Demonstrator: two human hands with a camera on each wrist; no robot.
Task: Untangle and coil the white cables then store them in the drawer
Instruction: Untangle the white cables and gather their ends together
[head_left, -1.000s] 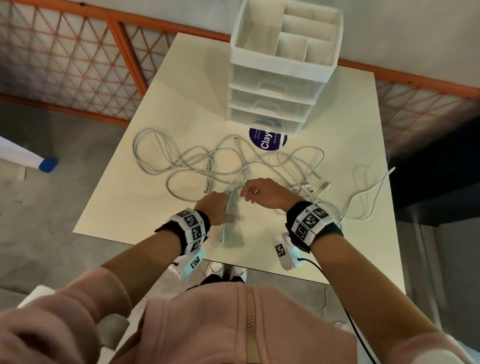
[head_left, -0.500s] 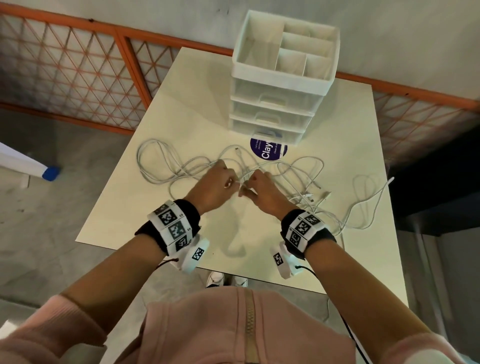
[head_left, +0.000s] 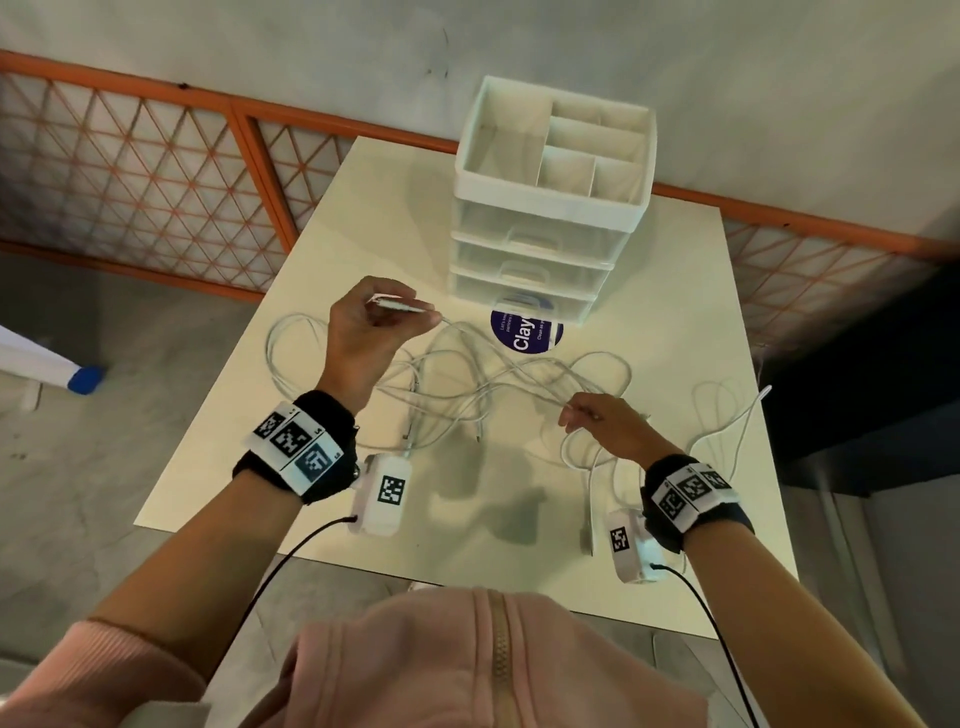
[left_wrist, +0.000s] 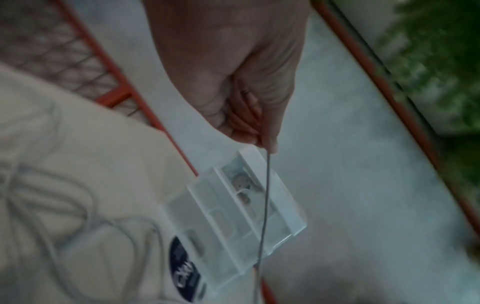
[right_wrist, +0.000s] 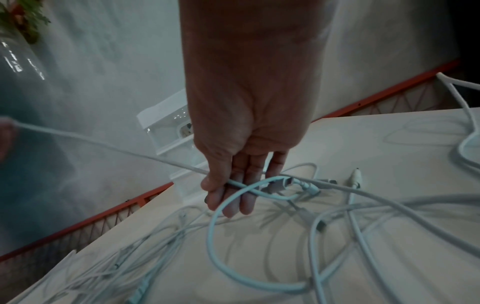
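A tangle of white cables (head_left: 483, 384) lies across the middle of the white table (head_left: 332, 218). My left hand (head_left: 395, 314) is raised over the tangle's far left and pinches a cable end (head_left: 402, 305) between thumb and fingers. In the left wrist view that cable (left_wrist: 265, 197) hangs taut from the left hand (left_wrist: 262, 142). My right hand (head_left: 574, 415) sits low at the right and pinches a strand; in the right wrist view the thumb presses a cable (right_wrist: 259, 192) against the fingers (right_wrist: 233, 203). The white drawer unit (head_left: 545, 244) stands behind, all three drawers shut.
A purple round sticker (head_left: 524, 332) lies in front of the drawer unit. More cable loops (head_left: 727, 415) trail toward the table's right edge. An orange lattice fence (head_left: 156, 182) runs behind the table. The unit's top tray (head_left: 498, 145) has open compartments.
Both hands were together over the tangle's middle. Now the left hand has lifted up and to the left with a cable end, and the right hand has moved right, holding a strand.
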